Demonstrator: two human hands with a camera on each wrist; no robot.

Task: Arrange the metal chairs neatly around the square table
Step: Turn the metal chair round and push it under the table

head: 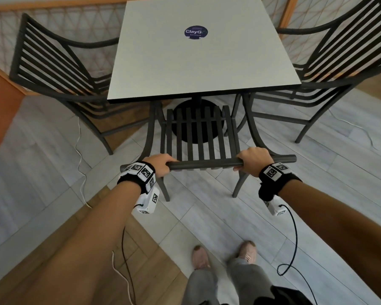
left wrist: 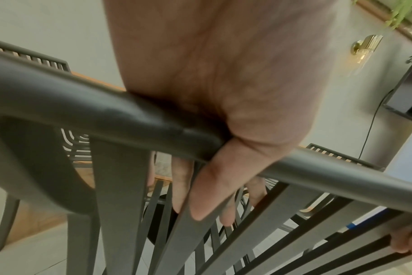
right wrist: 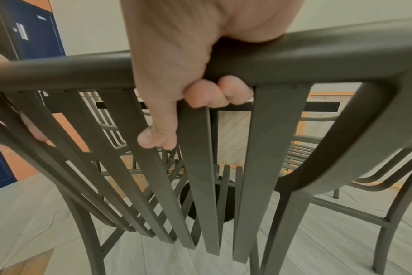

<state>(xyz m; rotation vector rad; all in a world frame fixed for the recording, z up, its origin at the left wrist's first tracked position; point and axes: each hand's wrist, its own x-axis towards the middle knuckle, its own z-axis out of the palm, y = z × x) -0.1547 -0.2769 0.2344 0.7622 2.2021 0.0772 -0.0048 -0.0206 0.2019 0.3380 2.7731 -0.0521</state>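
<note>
A dark metal slatted chair (head: 196, 137) stands in front of me, its seat partly under the near edge of the square grey table (head: 198, 62). My left hand (head: 161, 165) grips the left part of its top rail (head: 207, 165), and my right hand (head: 252, 160) grips the right part. In the left wrist view the fingers (left wrist: 200, 195) curl over the rail (left wrist: 106, 109). The right wrist view has my fingers (right wrist: 214, 94) wrapped under the rail (right wrist: 318, 61). Two more metal chairs stand at the table's left side (head: 59, 69) and right side (head: 330, 62).
The table has a round black base (head: 196, 111) and a dark round sticker (head: 195, 31) on top. A white cable (head: 80, 164) runs over the floor at left, another cable (head: 356, 126) at right. An orange-framed lattice partition (head: 5, 31) lies behind. My feet (head: 224, 254) stand on grey tiles.
</note>
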